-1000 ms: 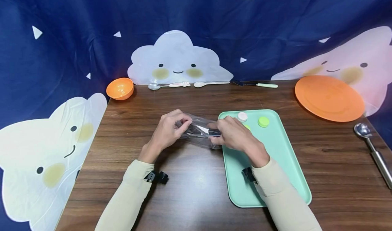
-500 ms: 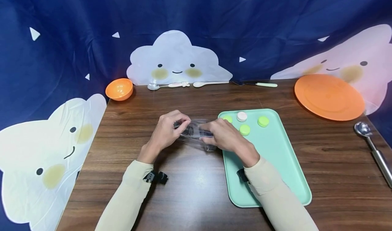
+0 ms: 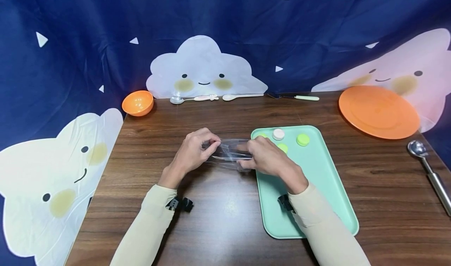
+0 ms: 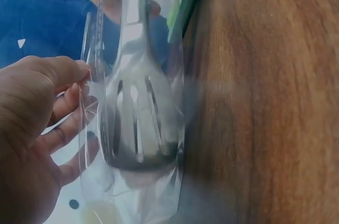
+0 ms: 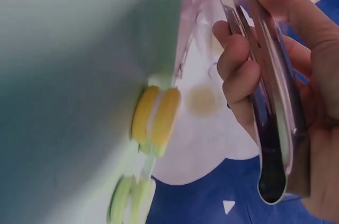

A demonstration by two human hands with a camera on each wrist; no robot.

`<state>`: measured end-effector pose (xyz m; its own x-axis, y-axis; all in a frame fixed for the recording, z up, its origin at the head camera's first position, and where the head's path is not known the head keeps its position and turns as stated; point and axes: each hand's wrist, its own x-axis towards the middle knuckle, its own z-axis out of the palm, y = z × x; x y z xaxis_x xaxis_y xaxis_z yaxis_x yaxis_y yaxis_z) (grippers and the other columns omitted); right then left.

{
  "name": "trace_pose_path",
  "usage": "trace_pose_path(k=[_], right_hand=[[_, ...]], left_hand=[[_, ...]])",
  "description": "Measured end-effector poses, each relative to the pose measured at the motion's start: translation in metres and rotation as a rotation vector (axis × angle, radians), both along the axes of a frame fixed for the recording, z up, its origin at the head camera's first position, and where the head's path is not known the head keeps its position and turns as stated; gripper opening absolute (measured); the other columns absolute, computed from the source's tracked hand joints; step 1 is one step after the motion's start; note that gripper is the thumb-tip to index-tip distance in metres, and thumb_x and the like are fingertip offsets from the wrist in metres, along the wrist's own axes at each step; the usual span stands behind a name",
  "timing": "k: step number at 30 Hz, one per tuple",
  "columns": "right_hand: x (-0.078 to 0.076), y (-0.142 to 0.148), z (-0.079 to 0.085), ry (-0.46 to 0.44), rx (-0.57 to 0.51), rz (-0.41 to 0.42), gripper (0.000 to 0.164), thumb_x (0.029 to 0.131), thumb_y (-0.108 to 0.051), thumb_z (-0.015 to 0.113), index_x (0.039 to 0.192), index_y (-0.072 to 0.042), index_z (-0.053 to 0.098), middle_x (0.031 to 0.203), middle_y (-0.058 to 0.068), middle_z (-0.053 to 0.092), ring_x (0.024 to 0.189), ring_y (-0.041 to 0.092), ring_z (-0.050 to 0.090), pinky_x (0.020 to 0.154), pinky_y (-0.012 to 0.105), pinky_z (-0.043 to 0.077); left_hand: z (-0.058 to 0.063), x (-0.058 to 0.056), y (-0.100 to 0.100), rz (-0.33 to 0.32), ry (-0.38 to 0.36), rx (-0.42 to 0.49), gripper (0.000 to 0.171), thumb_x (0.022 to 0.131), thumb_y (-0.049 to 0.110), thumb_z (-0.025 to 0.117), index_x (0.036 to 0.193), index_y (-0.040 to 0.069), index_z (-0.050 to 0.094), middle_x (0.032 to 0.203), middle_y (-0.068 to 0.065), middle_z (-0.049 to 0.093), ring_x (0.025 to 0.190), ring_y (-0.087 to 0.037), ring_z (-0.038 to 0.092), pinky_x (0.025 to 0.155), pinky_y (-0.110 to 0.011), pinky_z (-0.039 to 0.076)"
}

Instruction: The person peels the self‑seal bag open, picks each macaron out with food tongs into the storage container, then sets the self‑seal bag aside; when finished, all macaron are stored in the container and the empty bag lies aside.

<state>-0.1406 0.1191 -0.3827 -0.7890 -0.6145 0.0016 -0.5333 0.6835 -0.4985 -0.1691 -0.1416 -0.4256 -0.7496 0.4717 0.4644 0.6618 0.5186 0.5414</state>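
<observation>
Metal tongs (image 4: pixel 137 123) with a slotted head lie inside a clear plastic bag (image 4: pixel 172 192). My left hand (image 3: pixel 195 150) pinches the bag's edge between thumb and index finger, its other fingers loosely bent behind the film in the left wrist view. My right hand (image 3: pixel 269 158) has its fingers curled round the arms of the tongs, over the left edge of the mint-green tray (image 3: pixel 317 195). In the right wrist view the tongs' two long arms (image 5: pixel 270 91) run through that hand, close together. The head view shows the bag stretched between both hands.
Macarons sit on the far part of the tray: a white one (image 3: pixel 278 134), a green one (image 3: pixel 303 140) and others partly behind my right hand. An orange bowl (image 3: pixel 138 103), several utensils, an orange plate (image 3: pixel 378 112) and a metal scoop (image 3: pixel 428 172) line the table edges.
My right hand shifted left towards the left hand half a second ago, briefly uncovering more macarons, and is now back to the right. My left hand has stayed in place, pinching the bag.
</observation>
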Motion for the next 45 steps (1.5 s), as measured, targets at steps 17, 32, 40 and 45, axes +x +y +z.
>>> trace_pose_path(k=[17,32,40,45], right_hand=[[0.013,0.064,0.022,-0.051,0.006,-0.145,0.037,0.094,-0.021,0.079,0.128,-0.007,0.079,0.064,-0.008,0.055,0.050,0.005,0.039,0.048,0.023,0.035],[0.039,0.186,0.053,-0.101,0.070,-0.399,0.040,0.098,-0.029,0.081,0.132,-0.009,0.077,0.059,-0.011,0.040,0.051,0.002,0.026,0.045,0.027,0.030],[0.047,0.215,0.053,-0.143,0.217,-0.409,0.032,0.094,-0.028,0.084,0.119,-0.007,0.082,0.087,-0.002,0.078,0.070,0.006,0.053,0.062,0.024,0.043],[0.044,0.214,0.051,-0.148,0.299,-0.385,0.032,0.093,-0.031,0.085,0.115,-0.008,0.083,0.097,0.000,0.082,0.079,0.011,0.058,0.067,0.025,0.046]], left_hand=[[-0.002,-0.003,-0.002,0.048,0.000,-0.098,0.006,0.099,0.014,0.077,0.101,0.010,0.082,0.090,-0.003,0.074,0.081,-0.026,0.073,0.076,-0.039,0.058],[-0.005,-0.005,-0.002,0.044,-0.014,-0.101,0.008,0.100,0.014,0.077,0.101,0.009,0.082,0.091,-0.005,0.074,0.082,-0.029,0.073,0.076,-0.039,0.058],[-0.005,-0.006,-0.004,0.044,-0.001,-0.095,0.007,0.099,0.015,0.077,0.101,0.010,0.082,0.091,-0.004,0.075,0.081,-0.024,0.072,0.074,-0.037,0.058],[-0.005,-0.006,-0.005,0.040,0.002,-0.089,0.007,0.099,0.014,0.077,0.101,0.010,0.082,0.090,-0.003,0.074,0.080,-0.022,0.071,0.074,-0.038,0.058]])
